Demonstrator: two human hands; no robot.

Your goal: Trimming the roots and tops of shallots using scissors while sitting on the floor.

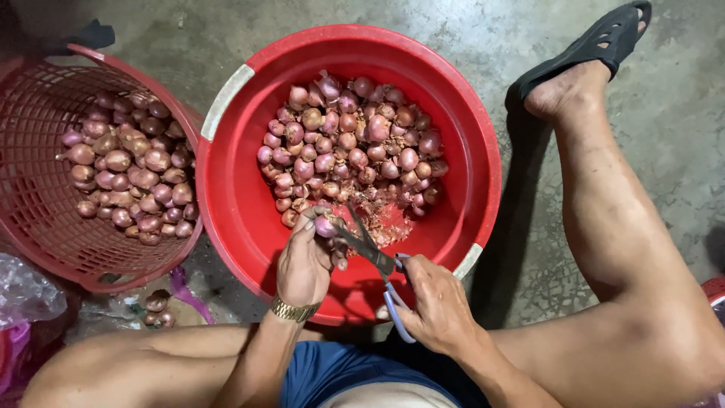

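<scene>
Down on the concrete floor [680, 113], a big red basin [234, 204] sits between the person's bare legs, with a red plastic basket [30, 196] touching its left rim. The basin holds a heap of shallots [351, 143] piled toward its far side, with loose skins and trimmings [389, 223] on the bare bottom nearer the person; the basket holds its own smaller pile of shallots [128, 170]. Over the basin's near rim both hands meet. The left hand [302, 264], a gold watch band [293, 310] on its wrist, pinches a single shallot [325, 226] between fingertips, held up just above the trimmings. The right hand [434, 302] is closed through the blue handles of a pair of scissors [370, 249], whose long axis runs from that hand up and left, the dark blades reaching the held shallot at its near end. The heap lies just beyond the left hand, which is the nearer one. A sandalled foot [596, 53] rests past the basin's right rim, clear of the hands.
</scene>
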